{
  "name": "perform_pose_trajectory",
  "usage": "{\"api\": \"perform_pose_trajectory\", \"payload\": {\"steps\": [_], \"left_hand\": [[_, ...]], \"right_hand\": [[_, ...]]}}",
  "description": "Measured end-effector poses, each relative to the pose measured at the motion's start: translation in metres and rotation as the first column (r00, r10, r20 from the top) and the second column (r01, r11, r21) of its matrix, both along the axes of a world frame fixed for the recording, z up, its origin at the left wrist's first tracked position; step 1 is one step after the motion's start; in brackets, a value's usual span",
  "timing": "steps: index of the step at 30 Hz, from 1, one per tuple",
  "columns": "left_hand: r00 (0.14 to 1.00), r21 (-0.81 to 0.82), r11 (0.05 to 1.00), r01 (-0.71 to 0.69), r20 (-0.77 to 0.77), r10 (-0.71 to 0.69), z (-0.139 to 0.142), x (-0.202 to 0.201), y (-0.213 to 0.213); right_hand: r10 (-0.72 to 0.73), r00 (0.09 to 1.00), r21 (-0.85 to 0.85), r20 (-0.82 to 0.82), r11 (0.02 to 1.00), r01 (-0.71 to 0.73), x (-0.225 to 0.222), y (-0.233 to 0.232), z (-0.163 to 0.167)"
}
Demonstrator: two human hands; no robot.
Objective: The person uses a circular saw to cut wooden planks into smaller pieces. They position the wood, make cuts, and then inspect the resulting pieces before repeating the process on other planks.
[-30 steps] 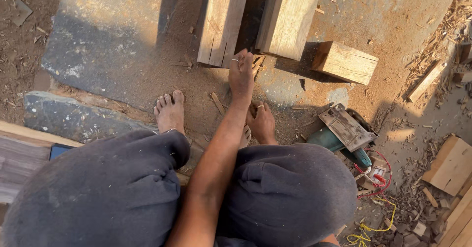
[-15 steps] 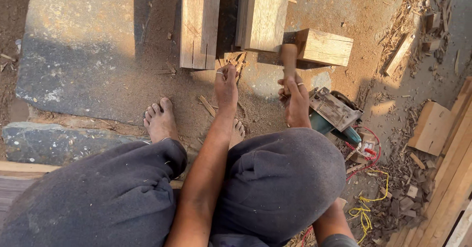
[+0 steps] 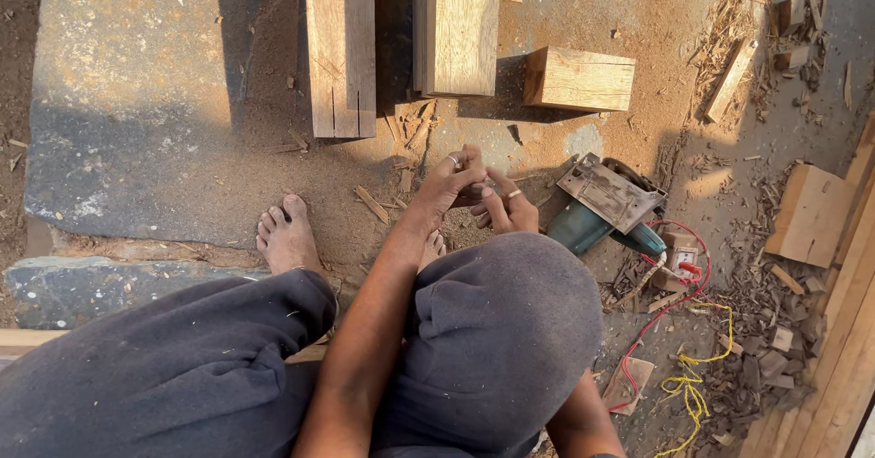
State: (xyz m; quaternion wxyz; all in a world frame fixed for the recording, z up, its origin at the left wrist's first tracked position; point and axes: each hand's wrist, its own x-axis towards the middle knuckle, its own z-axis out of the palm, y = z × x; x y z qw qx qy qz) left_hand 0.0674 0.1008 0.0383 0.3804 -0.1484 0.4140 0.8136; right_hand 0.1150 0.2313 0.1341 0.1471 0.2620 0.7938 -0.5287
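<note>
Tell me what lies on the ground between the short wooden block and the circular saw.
In the head view, only bare sawdust-covered ground and shadow lie between the short wooden block and the circular saw; no tool or offcut lies there.

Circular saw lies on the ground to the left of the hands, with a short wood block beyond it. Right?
Not quite. In the head view the circular saw lies right of the hands, not left. The short wood block does sit beyond it.

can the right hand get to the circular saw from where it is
Probably yes. The right hand sits just beside the circular saw on the ground, with only bare sawdust between them and nothing lying across the way.
</note>
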Motion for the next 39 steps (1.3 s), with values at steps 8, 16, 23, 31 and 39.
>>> {"api": "perform_pose_trajectory", "payload": {"steps": [8, 16, 23, 31, 39], "left_hand": [[0.830, 0.037, 0.838, 0.544, -0.172, -0.531, 0.016, -0.016, -0.039], [0.979, -0.551, 0.813, -0.186, -0.036, 0.199, -0.002, -0.060, -0.033], [0.939, -0.446, 0.826, -0.344, -0.154, 0.308, -0.045, -0.110, -0.008], [0.936, -0.431, 0.831, -0.351, -0.128, 0.329, -0.046, -0.069, -0.030], [0.899, -0.168, 0.898, -0.406, 0.102, 0.426, -0.062, -0.041, -0.038]], "right_hand": [[0.582, 0.811, 0.357, 0.057, 0.747, -0.561, -0.005, 0.016, 0.028], [0.078, 0.964, 0.037, 0.253, 0.995, -0.091, 0.025, 0.010, -0.007], [-0.269, 0.916, -0.074, 0.297, 0.950, 0.303, 0.079, 0.025, -0.057], [-0.093, 0.996, -0.034, 0.005, 0.995, 0.093, 0.036, 0.051, -0.027], [0.631, 0.767, 0.590, -0.117, 0.665, -0.458, -0.084, 0.010, -0.001]]}}
